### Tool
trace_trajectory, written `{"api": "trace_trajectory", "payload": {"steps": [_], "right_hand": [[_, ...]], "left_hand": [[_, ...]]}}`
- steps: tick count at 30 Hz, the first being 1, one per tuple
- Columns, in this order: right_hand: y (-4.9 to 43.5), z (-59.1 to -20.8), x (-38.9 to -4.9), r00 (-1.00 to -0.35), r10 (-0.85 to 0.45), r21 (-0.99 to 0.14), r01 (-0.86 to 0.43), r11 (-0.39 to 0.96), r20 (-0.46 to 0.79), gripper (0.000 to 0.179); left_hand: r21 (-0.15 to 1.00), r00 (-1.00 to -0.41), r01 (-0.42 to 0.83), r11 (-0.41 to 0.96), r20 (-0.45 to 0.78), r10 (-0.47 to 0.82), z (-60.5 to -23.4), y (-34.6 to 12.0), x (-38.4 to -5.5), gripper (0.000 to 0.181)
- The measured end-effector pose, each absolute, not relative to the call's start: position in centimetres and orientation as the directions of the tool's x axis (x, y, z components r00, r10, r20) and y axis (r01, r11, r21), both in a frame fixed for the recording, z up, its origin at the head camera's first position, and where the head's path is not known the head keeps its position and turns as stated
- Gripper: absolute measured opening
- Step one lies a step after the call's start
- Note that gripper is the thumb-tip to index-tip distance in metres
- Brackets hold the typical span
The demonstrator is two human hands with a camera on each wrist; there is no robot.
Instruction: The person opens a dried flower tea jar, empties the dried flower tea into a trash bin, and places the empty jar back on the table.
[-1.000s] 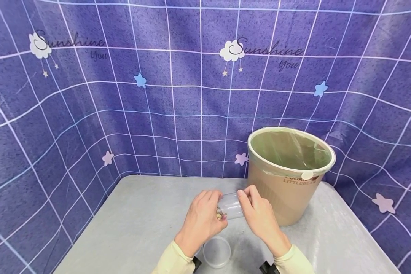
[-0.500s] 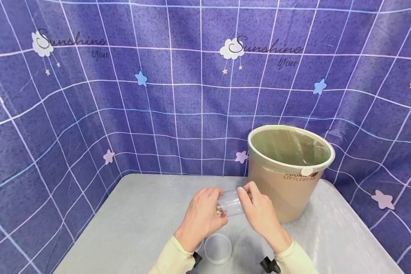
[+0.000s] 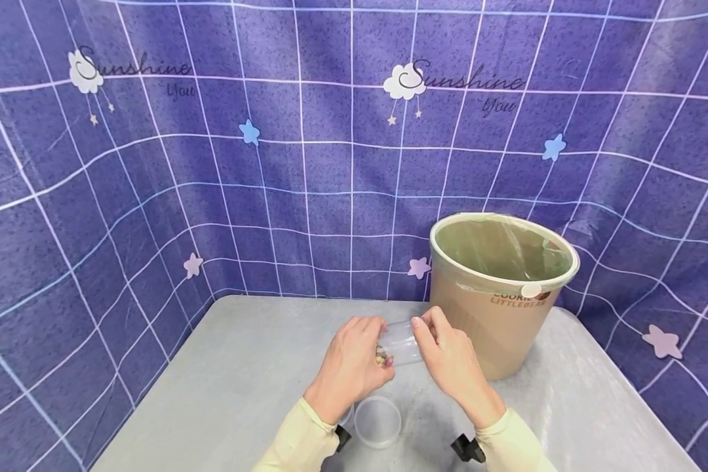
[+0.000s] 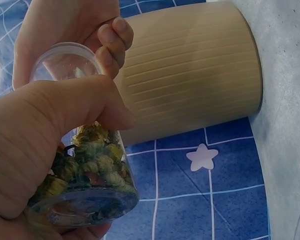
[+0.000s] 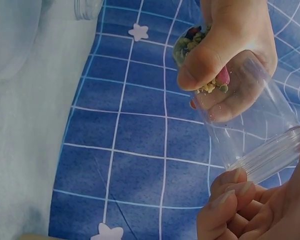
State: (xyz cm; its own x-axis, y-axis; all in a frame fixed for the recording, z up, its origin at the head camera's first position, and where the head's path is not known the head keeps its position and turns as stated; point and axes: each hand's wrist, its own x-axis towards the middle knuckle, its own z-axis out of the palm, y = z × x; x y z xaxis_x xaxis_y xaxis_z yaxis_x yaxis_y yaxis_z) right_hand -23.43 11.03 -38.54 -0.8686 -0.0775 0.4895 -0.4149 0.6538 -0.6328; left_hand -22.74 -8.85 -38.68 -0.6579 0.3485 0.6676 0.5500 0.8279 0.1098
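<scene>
A clear plastic jar (image 3: 404, 342) is held tilted on its side above the table, between both hands. Dried flower buds (image 4: 97, 162), yellowish with some pink, lie gathered toward its base. My left hand (image 3: 352, 357) grips the base end, thumb across the wall and fingers around the other side. At the opposite end, my right hand (image 3: 455, 359) holds the ridged mouth end (image 5: 267, 155), with curled fingertips at its edge. Its palm partly hides that end in the head view. Below the hands, a clear round container (image 3: 377, 423) sits on the table.
A tan bin (image 3: 490, 328) with a greenish liner stands just beyond my right hand. Another clear round piece (image 3: 346, 417) shows partly behind my left wrist. A blue gridded curtain (image 3: 324, 164) encloses the back and sides of the grey table (image 3: 254, 354).
Both hands and the jar sit slightly higher in the head view, along with a small shift of the whole scene. The grip on the jar looks the same.
</scene>
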Motion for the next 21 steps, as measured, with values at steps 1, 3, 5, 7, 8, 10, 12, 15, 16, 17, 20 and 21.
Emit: {"api": "trace_trajectory", "payload": {"steps": [1,3,5,7,8,10,12,15,16,17,20,21], "right_hand": [[11.06,-38.52,-23.43,-0.868,-0.077,-0.631,-0.415,0.655,0.491,0.028],[11.11,-38.49,-23.42,-0.866,-0.077,-0.629,-0.417,0.656,0.494,0.028],[11.16,-38.48,-23.35,-0.865,-0.084,-0.624,-0.421,0.658,0.494,0.027],[11.22,-38.48,-23.3,-0.862,-0.088,-0.62,-0.427,0.658,0.5,0.026],[11.25,-38.49,-23.29,-0.859,-0.091,-0.617,-0.432,0.658,0.504,0.026],[11.25,-38.52,-23.25,-0.856,-0.096,-0.613,-0.437,0.658,0.508,0.025],[11.19,-38.59,-23.23,-0.853,-0.099,-0.611,-0.443,0.656,0.512,0.025],[11.15,-38.74,-23.21,-0.849,-0.106,-0.606,-0.451,0.656,0.517,0.024],[11.13,-38.8,-23.26,-0.847,-0.109,-0.603,-0.455,0.655,0.521,0.024],[11.11,-38.83,-23.3,-0.843,-0.111,-0.6,-0.461,0.655,0.526,0.023],[11.02,-38.93,-23.46,-0.826,-0.12,-0.579,-0.482,0.657,0.551,0.021],[10.97,-38.92,-23.48,-0.819,-0.125,-0.57,-0.49,0.659,0.56,0.02]], "left_hand": [[0.109,-0.657,0.551,0.827,0.668,0.35,-38.61,-8.84,-22.74,0.049],[0.104,-0.654,0.552,0.827,0.669,0.353,-38.5,-8.81,-22.71,0.049],[0.102,-0.651,0.554,0.826,0.671,0.354,-38.48,-8.8,-22.67,0.049],[0.1,-0.649,0.556,0.825,0.673,0.355,-38.47,-8.78,-22.63,0.049],[0.098,-0.648,0.556,0.826,0.673,0.356,-38.46,-8.77,-22.63,0.049],[0.093,-0.648,0.553,0.828,0.674,0.356,-38.47,-8.79,-22.62,0.049],[0.089,-0.649,0.548,0.832,0.672,0.356,-38.48,-8.86,-22.59,0.049],[0.086,-0.653,0.544,0.834,0.668,0.357,-38.58,-8.93,-22.56,0.049],[0.086,-0.656,0.542,0.836,0.665,0.357,-38.61,-8.95,-22.56,0.049],[0.088,-0.659,0.54,0.837,0.663,0.356,-38.62,-8.98,-22.56,0.05],[0.108,-0.68,0.536,0.837,0.643,0.353,-38.59,-9.08,-22.61,0.052],[0.119,-0.689,0.535,0.836,0.634,0.351,-38.57,-9.14,-22.64,0.053]]}}
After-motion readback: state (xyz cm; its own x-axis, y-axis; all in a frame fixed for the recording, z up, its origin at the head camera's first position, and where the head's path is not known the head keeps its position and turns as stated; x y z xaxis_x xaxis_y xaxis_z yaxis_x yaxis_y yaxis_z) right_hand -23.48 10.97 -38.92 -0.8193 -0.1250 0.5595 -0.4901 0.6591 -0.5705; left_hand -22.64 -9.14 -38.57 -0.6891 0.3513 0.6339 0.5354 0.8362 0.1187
